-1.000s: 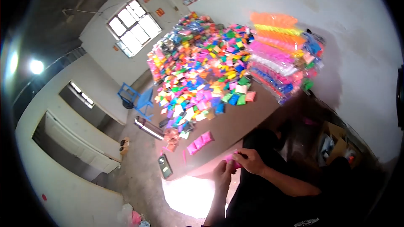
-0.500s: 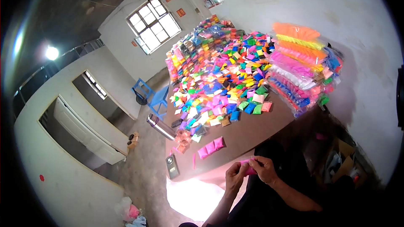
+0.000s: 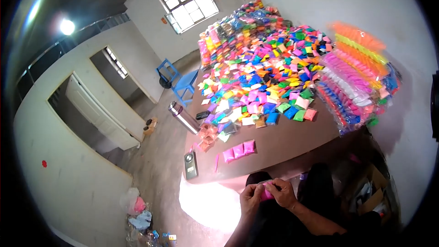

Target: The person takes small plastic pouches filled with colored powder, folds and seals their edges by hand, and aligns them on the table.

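Note:
Above my lap, just off the table's near edge, a small bright pink packet is pinched between both hands. My left hand grips its left side, with thumb and fingers closed. On the other side my right hand is closed on the packet's upper right part. The fingers cover much of it. Beyond them, a strip of three joined pink packets lies on the brown table. A thin pink strip rests to its left.
A large heap of colourful small packets covers the far table. Bagged bundles stand at right. Along the left edge are a steel thermos, a dark device with a round dial and clear reddish wrappers. A blue chair stands behind.
The camera view has shifted, so the table and heap appear further right and higher. Both hands still hold the pink packet, which now looks more upright between the fingers.

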A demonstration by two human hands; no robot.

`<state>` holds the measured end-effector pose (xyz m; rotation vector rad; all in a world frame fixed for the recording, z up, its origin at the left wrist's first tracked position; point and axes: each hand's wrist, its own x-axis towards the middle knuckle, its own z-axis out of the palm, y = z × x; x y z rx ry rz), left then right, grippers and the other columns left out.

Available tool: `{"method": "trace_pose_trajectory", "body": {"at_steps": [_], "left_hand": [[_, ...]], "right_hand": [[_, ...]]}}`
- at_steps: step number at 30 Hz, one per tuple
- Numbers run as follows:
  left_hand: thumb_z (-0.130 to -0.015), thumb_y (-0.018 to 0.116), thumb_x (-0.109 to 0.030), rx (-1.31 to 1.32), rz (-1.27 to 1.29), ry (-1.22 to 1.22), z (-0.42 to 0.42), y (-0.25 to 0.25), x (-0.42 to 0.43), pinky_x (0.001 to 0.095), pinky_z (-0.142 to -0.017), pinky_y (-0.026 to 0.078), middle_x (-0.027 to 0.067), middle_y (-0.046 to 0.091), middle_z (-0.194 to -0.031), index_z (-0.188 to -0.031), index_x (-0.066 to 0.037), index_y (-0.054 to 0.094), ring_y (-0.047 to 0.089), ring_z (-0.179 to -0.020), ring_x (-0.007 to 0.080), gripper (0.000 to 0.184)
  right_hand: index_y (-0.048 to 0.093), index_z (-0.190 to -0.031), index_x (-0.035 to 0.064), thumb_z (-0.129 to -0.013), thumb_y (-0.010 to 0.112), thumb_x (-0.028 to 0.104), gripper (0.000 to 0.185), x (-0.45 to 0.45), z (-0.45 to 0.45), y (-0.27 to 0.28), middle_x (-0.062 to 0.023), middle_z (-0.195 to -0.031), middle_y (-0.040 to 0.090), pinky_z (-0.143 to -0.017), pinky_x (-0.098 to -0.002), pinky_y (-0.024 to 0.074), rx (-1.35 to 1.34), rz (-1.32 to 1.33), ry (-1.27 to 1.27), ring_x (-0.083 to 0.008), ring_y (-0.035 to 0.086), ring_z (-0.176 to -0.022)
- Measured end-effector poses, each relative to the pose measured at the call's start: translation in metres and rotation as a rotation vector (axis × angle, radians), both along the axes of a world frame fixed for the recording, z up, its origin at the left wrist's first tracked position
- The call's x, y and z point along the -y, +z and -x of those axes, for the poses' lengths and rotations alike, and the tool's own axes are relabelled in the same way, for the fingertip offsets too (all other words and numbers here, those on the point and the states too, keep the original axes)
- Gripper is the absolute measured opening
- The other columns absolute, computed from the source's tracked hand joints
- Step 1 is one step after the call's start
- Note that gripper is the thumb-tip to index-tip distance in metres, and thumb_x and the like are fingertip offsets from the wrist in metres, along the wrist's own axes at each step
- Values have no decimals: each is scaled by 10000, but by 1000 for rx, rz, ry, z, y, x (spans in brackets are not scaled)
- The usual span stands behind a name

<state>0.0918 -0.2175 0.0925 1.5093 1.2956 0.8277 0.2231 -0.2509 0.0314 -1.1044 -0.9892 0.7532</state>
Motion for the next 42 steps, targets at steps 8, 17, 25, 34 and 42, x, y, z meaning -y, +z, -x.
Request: {"method": "trace_pose_trajectory", "body": {"at_steps": [8, 17, 25, 34, 42], "left_hand": [[-1035, 616, -202, 232, 21, -17, 3, -14, -25, 218, -693, 436, -27, 649, -874, -1027, 9, 689, 546, -788, 53, 223], [-1021, 639, -214, 363, -85, -22, -32, -44, -79, 264, -652, 455, 52, 665, -777, -992, 17, 698, 559, -726, 74, 240], [-1016, 616, -233, 60, -369, -134, -53, -58, -114, 336, -600, 437, 106, 556, -679, -839, 6, 592, 534, -670, 116, 298], [-1027, 613, -271, 34, -250, -193, -60, -65, -128, 355, -692, 503, 131, 686, -832, -1044, -12, 686, 644, -749, 195, 270], [-1007, 637, -234, 56, -281, -250, -54, -80, -142, 362, -675, 516, 141, 697, -797, -1041, -8, 697, 662, -718, 194, 236]], "right_hand": [[695, -958, -13, -936, 681, 128, 144, -38, -4, 3, -156, -853, 685, -703, -337, 515, 218, 45, 28, -246, 653, -783], [686, -1000, -23, -952, 665, 80, 115, -84, -41, 8, -104, -760, 608, -615, -305, 449, 241, -82, 33, -140, 554, -687], [694, -1009, -14, -952, 684, 121, 147, -110, -74, -6, -103, -754, 613, -590, -319, 436, 383, -78, -69, -158, 542, -651], [697, -1054, -17, -986, 661, 160, 194, -127, -88, -30, -29, -861, 662, -679, -251, 480, 366, 46, 16, -82, 580, -773], [699, -1045, 22, -980, 648, 226, 220, -129, -89, -24, -30, -769, 662, -535, -302, 496, 454, 134, 21, -108, 582, -596]]}}
